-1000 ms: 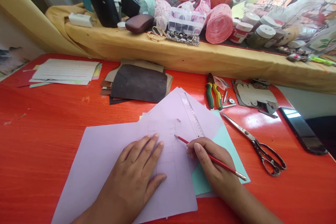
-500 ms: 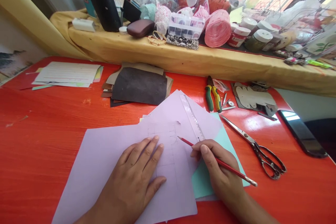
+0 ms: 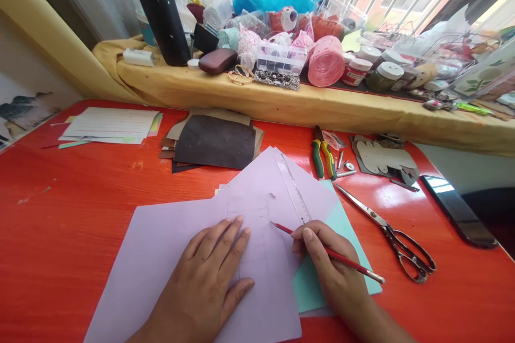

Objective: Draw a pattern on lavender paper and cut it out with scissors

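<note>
A large lilac sheet (image 3: pixel 161 241) with faint pencil lines lies over more paper on the red table. My left hand (image 3: pixel 209 278) rests flat on it, fingers spread. In my right hand (image 3: pixel 332 262) is a red pencil (image 3: pixel 354 263), its tip at the drawn lines right of my left fingertips. A clear ruler (image 3: pixel 293 187) lies on the lilac paper beyond my right hand. Under that hand shows a turquoise sheet (image 3: pixel 311 289).
Scissors (image 3: pixel 388 230), green-yellow pliers (image 3: pixel 323 154) and a phone (image 3: pixel 458 211) lie to the right. Dark leather pieces (image 3: pixel 217 142) and note papers (image 3: pixel 110 123) sit farther back. Behind them, a cloth-covered ledge (image 3: pixel 241 97) holds jars, bags and boxes.
The view has tilted up slightly, so the table items appear lower. The pencil tip stays near the drawn lines, with a slight shift of the right hand. My left hand stays flat on the paper.
</note>
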A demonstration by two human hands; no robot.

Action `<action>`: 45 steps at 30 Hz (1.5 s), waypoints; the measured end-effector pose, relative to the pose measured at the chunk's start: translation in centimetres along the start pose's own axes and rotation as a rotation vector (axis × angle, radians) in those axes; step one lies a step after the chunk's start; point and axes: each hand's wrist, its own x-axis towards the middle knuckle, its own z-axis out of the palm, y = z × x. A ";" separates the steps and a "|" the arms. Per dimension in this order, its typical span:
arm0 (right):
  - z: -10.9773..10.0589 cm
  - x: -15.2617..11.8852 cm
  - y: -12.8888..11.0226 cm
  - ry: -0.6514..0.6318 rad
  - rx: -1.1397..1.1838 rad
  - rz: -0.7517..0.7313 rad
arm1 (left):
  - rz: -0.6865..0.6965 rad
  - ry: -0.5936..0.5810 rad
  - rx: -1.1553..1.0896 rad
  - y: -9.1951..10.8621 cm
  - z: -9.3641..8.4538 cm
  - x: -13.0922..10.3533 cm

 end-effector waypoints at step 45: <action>-0.2 0.2 -0.5 -0.057 -0.072 -0.013 | -0.031 -0.013 -0.006 0.3 0.0 0.0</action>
